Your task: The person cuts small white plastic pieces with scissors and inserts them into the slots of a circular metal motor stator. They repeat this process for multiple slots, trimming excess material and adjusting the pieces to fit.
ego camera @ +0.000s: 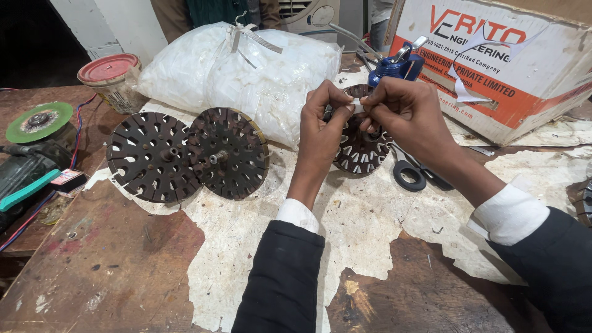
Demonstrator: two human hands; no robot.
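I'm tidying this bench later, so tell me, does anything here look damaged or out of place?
Yes. The workbench top is badly worn: its pale covering is torn and peeled away in ragged patches, baring brown wood. The cardboard box at the back right is scuffed, with white tape curling loose from its front.

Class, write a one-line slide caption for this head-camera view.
Left hand and right hand hold a slotted metal disc above the workbench.

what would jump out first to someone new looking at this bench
Both hands, left hand and right hand, meet at centre over a dark slotted metal disc, pinching a small white strip at its top edge. Two matching discs lie side by side to the left, before a bulging bag of white pieces.
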